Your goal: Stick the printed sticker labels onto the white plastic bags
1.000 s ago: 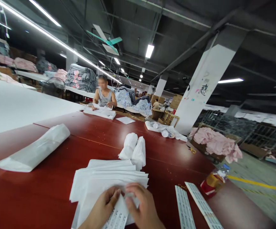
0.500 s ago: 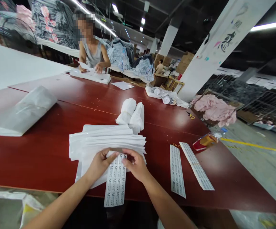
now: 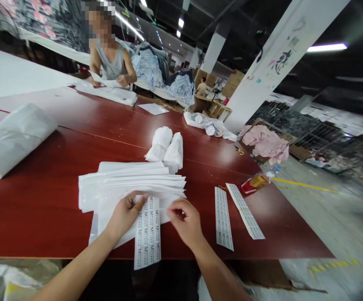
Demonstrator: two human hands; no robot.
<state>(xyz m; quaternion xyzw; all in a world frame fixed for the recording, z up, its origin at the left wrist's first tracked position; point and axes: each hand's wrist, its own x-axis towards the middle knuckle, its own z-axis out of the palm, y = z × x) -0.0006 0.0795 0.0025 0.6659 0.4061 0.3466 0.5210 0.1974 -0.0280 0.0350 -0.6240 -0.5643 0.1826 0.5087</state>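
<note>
A long white sticker sheet [image 3: 148, 238], printed with rows of black "M" labels, hangs from the fingers of my left hand [image 3: 127, 213], its lower end past the table's front edge. Just right of the sheet, my right hand [image 3: 185, 219] is closed in a pinch, apart from it. Whatever those fingertips hold, if anything, is too small to make out. Under and behind both hands lies a fanned stack of white plastic bags [image 3: 131, 179]. Two more sticker sheets, a left one [image 3: 223, 219] and a right one [image 3: 245, 211], lie to the right on the table.
Two white bundles [image 3: 165, 146] stand behind the bags. A large folded plastic packet [image 3: 18, 136] lies at left. At right are a red-and-yellow packet [image 3: 255, 184], a bottle [image 3: 272, 170] and yellow-handled scissors [image 3: 239, 151]. Across the red table [image 3: 112, 129], a co-worker [image 3: 110, 62] handles white sheets.
My right hand has come away from the sticker sheet to the right, fingers pinched. My left hand keeps hold of the sheet. The view has shifted slightly.
</note>
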